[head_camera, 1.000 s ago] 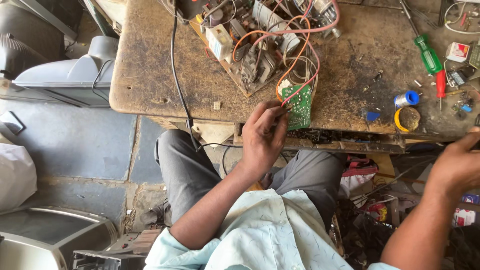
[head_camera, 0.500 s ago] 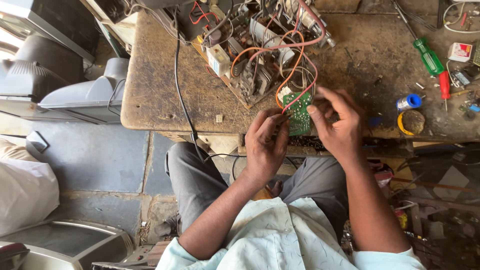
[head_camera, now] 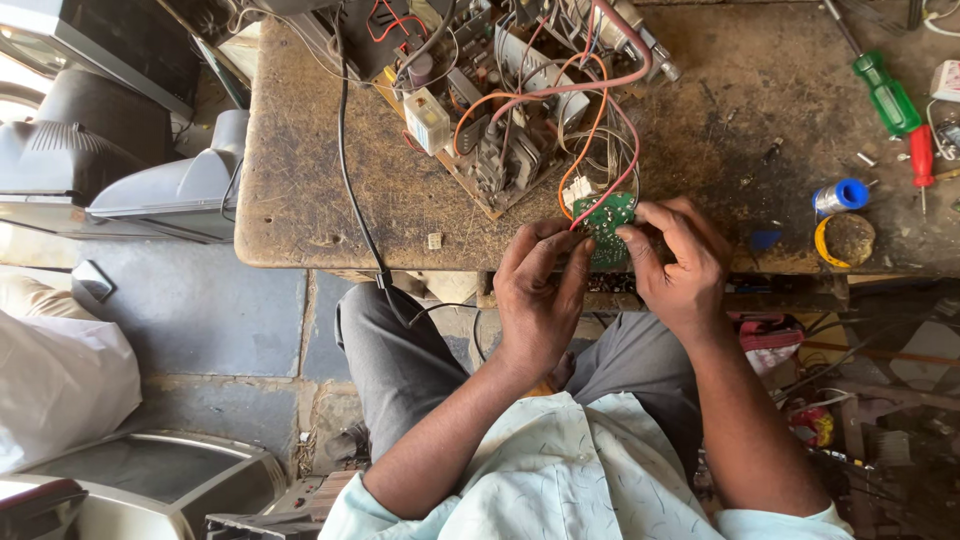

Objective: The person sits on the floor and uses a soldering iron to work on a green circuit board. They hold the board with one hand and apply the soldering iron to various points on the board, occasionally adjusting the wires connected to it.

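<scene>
Both my hands pinch the green board (head_camera: pixel 608 222) at the surface (head_camera: pixel 310 200) edge: left hand (head_camera: pixel 540 295), right hand (head_camera: pixel 680 265) gripping its sides. Inspecting it, I judge; wires (head_camera: pixel 600 130) just beyond stay attached, so turn gently.

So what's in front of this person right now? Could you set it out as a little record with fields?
Setting: worn wooden workbench, seen from above
Left hand: pinching the left edge of a small green circuit board
Right hand: gripping the board's right side
Wiring: orange and red wires run from the board to an opened chassis
Tools at right: green-handled screwdriver, solder spool, round yellow tin
Left of bench: grey television casings
</scene>
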